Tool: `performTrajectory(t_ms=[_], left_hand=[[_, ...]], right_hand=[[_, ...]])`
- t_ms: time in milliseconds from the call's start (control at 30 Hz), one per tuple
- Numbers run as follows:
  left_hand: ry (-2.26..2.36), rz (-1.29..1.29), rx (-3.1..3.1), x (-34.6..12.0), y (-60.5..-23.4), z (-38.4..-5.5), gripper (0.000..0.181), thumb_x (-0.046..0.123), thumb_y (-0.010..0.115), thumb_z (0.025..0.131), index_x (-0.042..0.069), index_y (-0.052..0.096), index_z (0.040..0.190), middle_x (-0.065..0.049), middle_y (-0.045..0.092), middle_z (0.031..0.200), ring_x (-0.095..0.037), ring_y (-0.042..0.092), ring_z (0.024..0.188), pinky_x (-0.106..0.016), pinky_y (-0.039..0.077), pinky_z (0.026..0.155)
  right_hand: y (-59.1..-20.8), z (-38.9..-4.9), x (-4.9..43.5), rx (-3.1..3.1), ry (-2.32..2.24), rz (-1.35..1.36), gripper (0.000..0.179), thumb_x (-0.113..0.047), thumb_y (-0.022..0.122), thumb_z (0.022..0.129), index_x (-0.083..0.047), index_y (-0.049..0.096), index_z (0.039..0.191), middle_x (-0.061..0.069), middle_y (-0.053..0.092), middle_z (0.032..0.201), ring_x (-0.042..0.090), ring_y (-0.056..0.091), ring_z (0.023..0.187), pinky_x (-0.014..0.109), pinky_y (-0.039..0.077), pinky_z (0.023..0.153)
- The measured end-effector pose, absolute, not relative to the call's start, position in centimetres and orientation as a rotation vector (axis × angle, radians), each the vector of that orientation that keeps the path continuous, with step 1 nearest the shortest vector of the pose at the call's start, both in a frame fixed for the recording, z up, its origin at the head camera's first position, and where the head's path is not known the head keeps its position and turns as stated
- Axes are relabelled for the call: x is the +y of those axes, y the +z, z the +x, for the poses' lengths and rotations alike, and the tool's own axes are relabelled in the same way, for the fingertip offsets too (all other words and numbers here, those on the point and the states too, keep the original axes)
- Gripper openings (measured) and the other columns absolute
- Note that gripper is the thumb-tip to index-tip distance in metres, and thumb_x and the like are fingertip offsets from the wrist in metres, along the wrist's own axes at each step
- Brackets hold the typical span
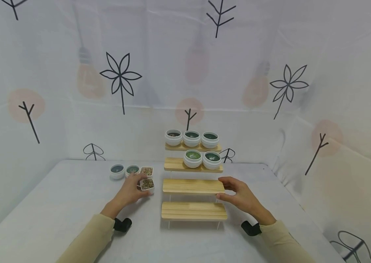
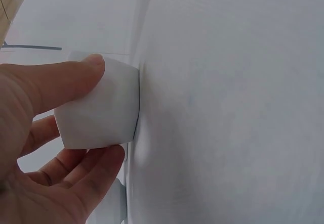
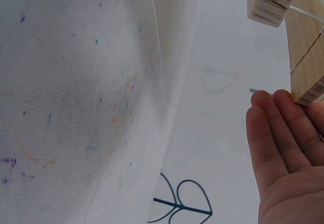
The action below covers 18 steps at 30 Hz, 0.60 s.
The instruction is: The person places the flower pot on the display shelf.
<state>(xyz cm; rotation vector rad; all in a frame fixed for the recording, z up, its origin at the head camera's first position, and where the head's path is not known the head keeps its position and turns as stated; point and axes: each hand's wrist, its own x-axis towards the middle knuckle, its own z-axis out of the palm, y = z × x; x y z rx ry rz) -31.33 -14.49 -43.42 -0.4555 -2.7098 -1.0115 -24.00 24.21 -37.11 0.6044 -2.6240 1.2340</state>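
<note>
My left hand holds a small white square pot filled with brown granules. In the left wrist view, the thumb presses one side of the pot and the fingertips its other side. A second square pot with the same filling stands just behind. My right hand grips the right end of a wooden shelf, thumb at the front edge and fingers at the back. In the right wrist view, its fingers touch the plank end; the thumb is hidden there.
The stepped rack's top shelf bears three round white pots, and the shelf below bears two. Its lowest shelf is at the front. Two round bowls stand back left. A patterned white cloth hangs behind the table.
</note>
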Motion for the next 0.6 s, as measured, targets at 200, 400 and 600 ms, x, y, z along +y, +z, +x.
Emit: performTrajectory(t_ms=[200, 400, 600], left_hand=[[-1.01, -0.451, -2.704, -14.41, -43.31, -31.37, 0.055, 0.019, 0.086, 0.069, 0.005, 0.063, 0.116, -0.012, 0.054, 0.109, -0.022, 0.054, 0.09, -0.037, 0.049, 0.08], [-1.02, -0.438, -2.708, -14.37, -43.26, -31.22, 0.053, 0.019, 0.086, 0.069, 0.006, 0.063, 0.115, -0.01, 0.053, 0.104, -0.02, 0.054, 0.088, -0.036, 0.049, 0.078], [-1.038, -0.419, -2.726, -14.3, -43.08, -30.87, 0.052, 0.018, 0.085, 0.07, 0.007, 0.063, 0.116, -0.008, 0.051, 0.1, -0.02, 0.053, 0.089, -0.035, 0.049, 0.077]], right_hand=[[-37.14, -24.0, 24.19, -2.619, 1.228, 0.605, 0.052, -0.014, 0.078, 0.08, 0.001, 0.056, 0.124, 0.013, 0.063, 0.115, 0.028, 0.062, 0.103, 0.049, 0.049, 0.092], [-37.16, -24.04, 24.22, -2.617, 1.227, 0.609, 0.052, -0.015, 0.078, 0.08, 0.001, 0.056, 0.125, 0.013, 0.063, 0.116, 0.028, 0.062, 0.103, 0.048, 0.049, 0.092], [-37.21, -24.05, 24.24, -2.616, 1.239, 0.612, 0.053, -0.016, 0.078, 0.079, 0.002, 0.056, 0.125, 0.013, 0.063, 0.115, 0.028, 0.062, 0.103, 0.049, 0.049, 0.093]])
